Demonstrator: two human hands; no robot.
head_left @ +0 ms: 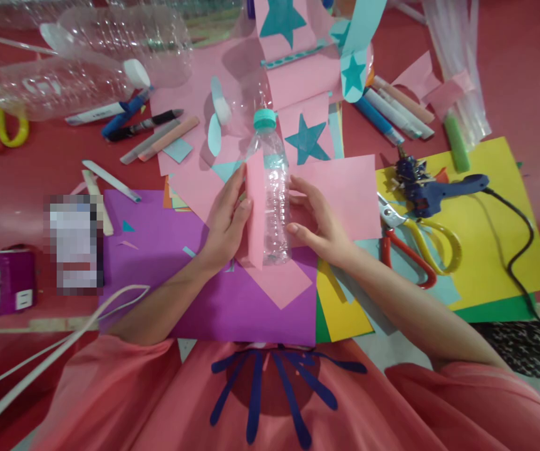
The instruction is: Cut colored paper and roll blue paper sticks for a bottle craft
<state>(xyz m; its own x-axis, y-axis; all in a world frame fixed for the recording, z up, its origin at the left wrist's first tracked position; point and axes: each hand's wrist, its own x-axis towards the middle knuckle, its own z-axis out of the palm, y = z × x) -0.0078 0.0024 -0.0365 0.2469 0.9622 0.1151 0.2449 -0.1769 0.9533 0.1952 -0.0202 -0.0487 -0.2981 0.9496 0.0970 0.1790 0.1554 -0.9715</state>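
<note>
A clear plastic bottle [277, 207] with a teal cap stands between my two hands above the purple sheet. Along its left side runs a folded strip of pink paper [255, 213]. My left hand [230, 219] presses this paper against the bottle, fingers behind and thumb in front. At the bottle's right side, my right hand [319, 222] has curved fingers, with thumb and fingertips against the plastic. Beneath the bottle lies a loose piece of pink paper [284, 285] on the purple sheet [157, 269]. Pink paper decorated with a teal star [308, 139] is behind the bottle.
To the right are red-and-yellow scissors [415, 241] and a blue glue gun [443, 191] with a black cord, on yellow paper [495, 250]. Several markers [387, 113] lie behind. A phone [75, 244], a purple power adapter [4, 282] and large clear bottles [58, 84] are at left.
</note>
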